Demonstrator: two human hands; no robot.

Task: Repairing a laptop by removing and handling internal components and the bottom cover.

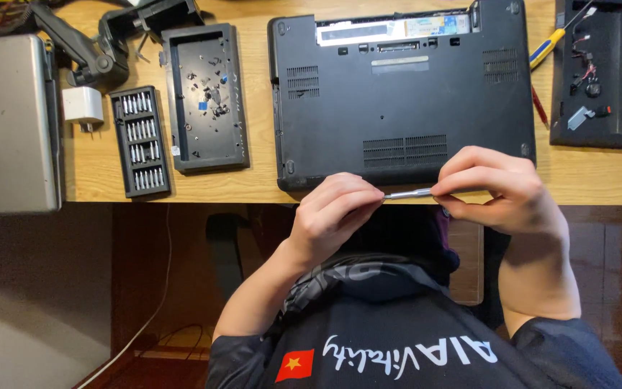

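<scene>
Wooden counter seen from above, carrying an upturned black laptop, a bit set and a black tray of screws (left of the laptop). Just off its near edge, a slim metal screwdriver pinched at each end: left hand fingers clenched on the tip, right hand fingers gripping the handle.

We see a wooden table across the top of the frame. A black laptop lies bottom up at its centre. Left of it sits a black tray scattered with small screws, then a bit set, and a white charger just beside that. A silver laptop fills the far left. At upper right a second black tray holds small parts, with a yellow-handled screwdriver near it.
</scene>
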